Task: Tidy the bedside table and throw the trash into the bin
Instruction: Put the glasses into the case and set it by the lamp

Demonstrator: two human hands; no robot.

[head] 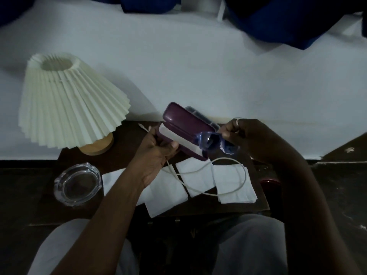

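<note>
I see my left grip holding the purple case; my right grip pinches a crumpled blue wrapper above the tissues.

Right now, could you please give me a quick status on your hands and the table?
Left hand grips purple case. Right hand pinches blue item beside it. Tissues, cable, ashtray on table.

We see a glossy purple case, a shiny crinkled blue wrapper, a clear glass ashtray and a matt pleated lampshade.
</note>
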